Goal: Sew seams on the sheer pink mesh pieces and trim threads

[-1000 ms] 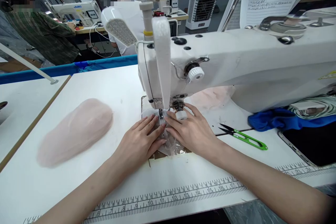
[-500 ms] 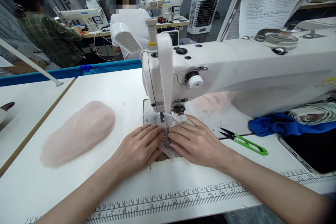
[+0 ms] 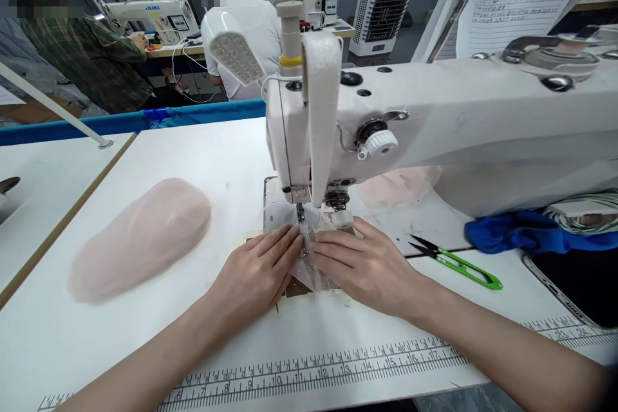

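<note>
Under the needle (image 3: 300, 210), left hand (image 3: 255, 270) and right hand (image 3: 369, 264) stay flat (grip released) on clear film (image 3: 313, 270).

A white table (image 3: 203, 161) carries a sewing machine (image 3: 458, 122) just beyond both hands. A clear sheer piece (image 3: 311, 270) lies under the flat left hand (image 3: 253, 273) and right hand (image 3: 367, 267). A pink fabric heap (image 3: 142, 238) lies well left of the left hand. Green snips (image 3: 458, 264) lie near the right hand's outer side, with a blue cloth (image 3: 521, 235) farther right. A printed ruler (image 3: 309, 364) runs nearer than both wrists.
</note>
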Tool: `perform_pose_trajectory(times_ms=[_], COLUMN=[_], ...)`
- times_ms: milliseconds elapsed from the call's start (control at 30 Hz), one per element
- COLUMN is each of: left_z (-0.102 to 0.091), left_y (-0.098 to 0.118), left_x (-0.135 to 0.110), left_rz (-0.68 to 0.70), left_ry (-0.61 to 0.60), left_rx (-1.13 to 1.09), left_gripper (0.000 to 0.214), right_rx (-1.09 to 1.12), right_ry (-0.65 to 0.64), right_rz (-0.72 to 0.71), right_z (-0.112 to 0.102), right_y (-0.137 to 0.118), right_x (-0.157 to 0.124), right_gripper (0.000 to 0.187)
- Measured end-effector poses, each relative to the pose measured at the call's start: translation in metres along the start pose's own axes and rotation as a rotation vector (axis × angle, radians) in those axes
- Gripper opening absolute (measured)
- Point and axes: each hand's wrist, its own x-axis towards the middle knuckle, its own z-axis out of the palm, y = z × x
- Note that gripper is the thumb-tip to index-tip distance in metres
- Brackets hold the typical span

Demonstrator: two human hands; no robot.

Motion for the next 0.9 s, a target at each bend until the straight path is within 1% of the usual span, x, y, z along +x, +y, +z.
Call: perform_pose_trajectory(times_ms=[167,433,567,900], left_z=[-0.002,-0.002,0.0,0.004], left_y=[0.0,0.0,-0.002,-0.009], left_x=[0.0,0.001,0.001,0.005], left_rz=[0.017,0.007,0.009,-0.02], left_ry=[-0.006,-0.005,-0.007,-0.01], left_rx=[0.028,0.027,0.034,0.063], left_gripper=[0.031,0.031,0.032,0.033], right_rx=[0.027,0.037,0.032,0.026], right_ry=[0.007,0.027,0.031,0.055], right_rz=[-0.002,-0.006,0.014,0.03], right_z=[0.001,0.004,0.007,0.012], right_y=[0.001,0.002,0.002,0.008], right_x=[0.0,-0.002,-0.002,0.002], right_gripper=[0.016,0.018,0.019,0.024])
